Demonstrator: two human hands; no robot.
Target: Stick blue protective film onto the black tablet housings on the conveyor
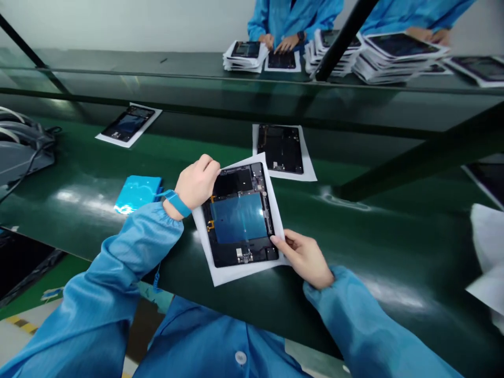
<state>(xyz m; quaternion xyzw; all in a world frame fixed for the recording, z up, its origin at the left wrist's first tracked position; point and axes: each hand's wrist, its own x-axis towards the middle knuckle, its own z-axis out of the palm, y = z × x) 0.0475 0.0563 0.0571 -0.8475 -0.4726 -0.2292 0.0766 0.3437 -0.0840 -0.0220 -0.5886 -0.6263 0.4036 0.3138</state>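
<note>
A black tablet housing with a blue rectangular sheet in its middle lies on white paper, tilted, near the green table's front edge. At its upper left corner my left hand is closed, the fingertips pinched at the corner; a blue strap circles that wrist. The lower right edge is held by my right hand, its thumb on top and the other fingers under the paper. Just behind lies a second tablet housing on paper.
Left of my left hand is a blue packet. Another housing lies farther back left, grey equipment at far left. White paper is at right. Across the rail, people in blue stand behind stacked housings.
</note>
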